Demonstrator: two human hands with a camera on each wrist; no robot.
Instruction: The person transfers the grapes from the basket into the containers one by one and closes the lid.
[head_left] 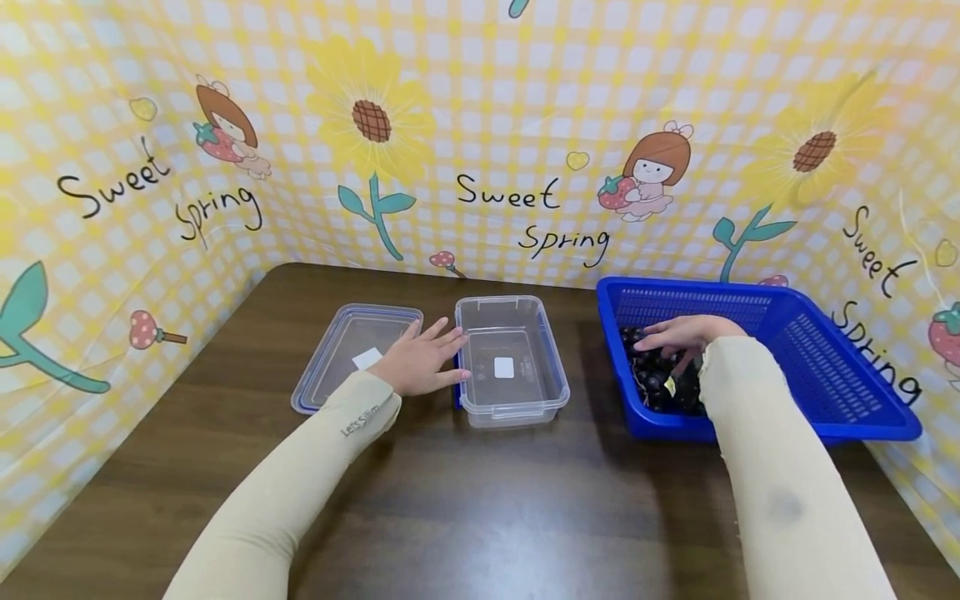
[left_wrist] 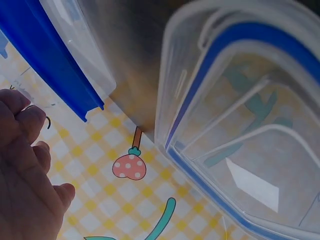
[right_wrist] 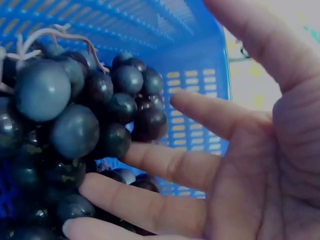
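Observation:
My left hand [head_left: 420, 362], fingers spread and straight, is at the left side of a clear plastic food container [head_left: 513, 410], its fingertips by the rim. A blue latch [left_wrist: 52, 62] hangs along that side in the left wrist view. Inside the blue basket [head_left: 817, 337] is my right hand [head_left: 688, 332], over dark grapes [head_left: 654, 385]. In the right wrist view its fingers [right_wrist: 172, 165] are extended and reach against the bunch, whose pale stem [right_wrist: 55, 32] shows on top. They are not curled round any grape.
Left of the container lies its clear lid [head_left: 367, 327] with a blue seal and a white label. All stand on a dark wooden table [head_left: 480, 508]. A yellow checked cloth [head_left: 495, 108] encloses the back and sides.

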